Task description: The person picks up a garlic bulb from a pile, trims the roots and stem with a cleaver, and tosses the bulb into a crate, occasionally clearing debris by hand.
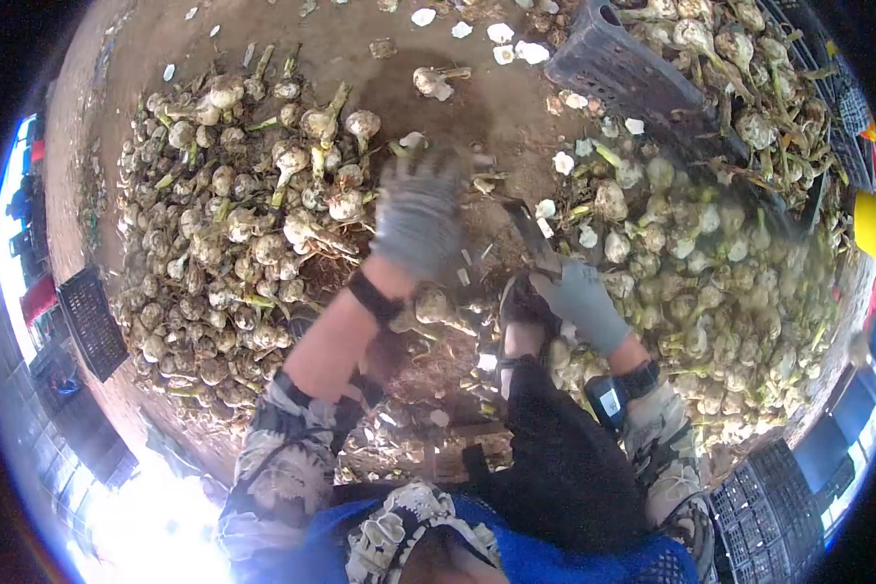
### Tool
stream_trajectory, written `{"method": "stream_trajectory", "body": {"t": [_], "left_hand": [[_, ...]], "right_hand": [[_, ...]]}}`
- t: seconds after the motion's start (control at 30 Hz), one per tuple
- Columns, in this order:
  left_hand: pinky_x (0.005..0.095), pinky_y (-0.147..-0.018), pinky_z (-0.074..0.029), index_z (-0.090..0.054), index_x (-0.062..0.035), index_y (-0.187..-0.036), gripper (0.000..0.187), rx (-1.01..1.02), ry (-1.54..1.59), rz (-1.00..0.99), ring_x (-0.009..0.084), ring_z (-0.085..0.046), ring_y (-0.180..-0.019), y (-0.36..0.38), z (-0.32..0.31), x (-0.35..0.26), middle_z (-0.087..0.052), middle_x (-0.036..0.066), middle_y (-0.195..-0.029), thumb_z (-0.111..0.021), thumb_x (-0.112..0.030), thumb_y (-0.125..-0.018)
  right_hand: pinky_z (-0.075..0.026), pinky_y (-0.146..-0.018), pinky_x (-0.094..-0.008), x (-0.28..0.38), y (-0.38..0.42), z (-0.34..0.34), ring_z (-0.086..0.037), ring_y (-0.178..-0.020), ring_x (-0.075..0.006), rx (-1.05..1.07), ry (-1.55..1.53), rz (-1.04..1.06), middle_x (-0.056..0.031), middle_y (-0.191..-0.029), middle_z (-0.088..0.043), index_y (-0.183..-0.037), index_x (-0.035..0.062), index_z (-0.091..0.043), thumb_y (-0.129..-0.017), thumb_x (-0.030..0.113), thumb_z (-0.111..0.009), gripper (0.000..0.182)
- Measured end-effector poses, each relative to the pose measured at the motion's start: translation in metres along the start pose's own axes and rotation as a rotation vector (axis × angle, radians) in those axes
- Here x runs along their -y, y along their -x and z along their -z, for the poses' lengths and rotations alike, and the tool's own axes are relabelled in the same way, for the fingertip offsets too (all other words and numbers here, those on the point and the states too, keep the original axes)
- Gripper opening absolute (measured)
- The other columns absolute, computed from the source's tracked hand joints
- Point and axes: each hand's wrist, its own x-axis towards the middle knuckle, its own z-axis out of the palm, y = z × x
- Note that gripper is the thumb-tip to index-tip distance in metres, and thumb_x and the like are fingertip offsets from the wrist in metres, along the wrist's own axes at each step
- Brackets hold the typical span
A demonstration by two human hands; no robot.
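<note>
My left hand (419, 219), in a grey glove, is over the dirt floor at the right edge of a large heap of garlic bulbs (214, 214). Motion smears its fingers, so what they do cannot be made out. My right hand (579, 302), gloved too, is closed around a dark knife-like tool (530, 232) whose blade points up and left. It is beside my shoe (524, 307) and the right-hand garlic heap (711, 292). Just below my left hand lies a garlic bulb (432, 306). Another bulb with a short stem (428, 82) lies on the floor above.
A dark crate (633, 73) with garlic stands at the upper right. White trimmings (530, 52) are scattered on the floor (360, 24). Black crates stand at the far left (92, 321) and lower right (769, 516). My dark-clothed leg (555, 428) extends between the arms.
</note>
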Motion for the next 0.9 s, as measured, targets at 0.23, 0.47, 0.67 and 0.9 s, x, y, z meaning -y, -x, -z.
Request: {"method": "stream_trajectory", "body": {"t": [0.23,0.47,0.67,0.9], "left_hand": [[0.0428,-0.1,-0.032,-0.042,-0.0111,-0.128,0.055,0.218,-0.071,-0.047,0.0296,-0.039,-0.123,-0.007,-0.054,0.047,-0.043,0.013,-0.13,-0.057,-0.027,-0.078],[0.0338,-0.093,-0.039,-0.042,-0.0091,-0.128,0.06,0.179,1.632,0.135,0.0206,-0.051,-0.107,0.034,-0.025,-0.01,-0.049,0.01,-0.125,-0.068,-0.024,-0.076],[0.0334,-0.087,-0.045,-0.06,-0.006,-0.109,0.028,0.168,1.603,0.107,0.0172,-0.058,-0.097,0.055,-0.046,-0.037,-0.063,0.009,-0.104,-0.06,-0.013,-0.082],[0.0316,-0.096,-0.039,-0.054,-0.0046,-0.118,0.031,0.272,1.94,0.011,0.0191,-0.052,-0.109,0.065,-0.036,-0.033,-0.055,0.01,-0.121,-0.049,-0.009,-0.088]], "right_hand": [[-0.047,-0.066,-0.0443,-0.001,-0.007,-0.002,-0.058,-0.077,-0.0377,0.064,0.019,0.043,-0.0217,-0.082,-0.059,-0.092,0.0006,-0.057,-0.082,0.028,-0.056,0.029],[-0.045,-0.062,-0.0432,0.048,-0.023,0.025,-0.058,-0.074,-0.0343,-0.039,0.011,0.004,-0.0158,-0.08,-0.057,-0.084,0.0046,-0.053,-0.08,0.025,-0.054,0.021],[-0.044,-0.058,-0.0387,0.063,-0.018,0.045,-0.057,-0.072,-0.0291,-0.013,0.185,0.172,-0.0112,-0.083,-0.053,-0.089,0.0079,-0.05,-0.074,0.021,-0.055,0.02],[-0.045,-0.057,-0.0403,0.065,-0.018,0.047,-0.057,-0.068,-0.0322,0.023,0.234,0.193,-0.0148,-0.081,-0.052,-0.086,0.0058,-0.049,-0.069,0.012,-0.056,0.019]]}}
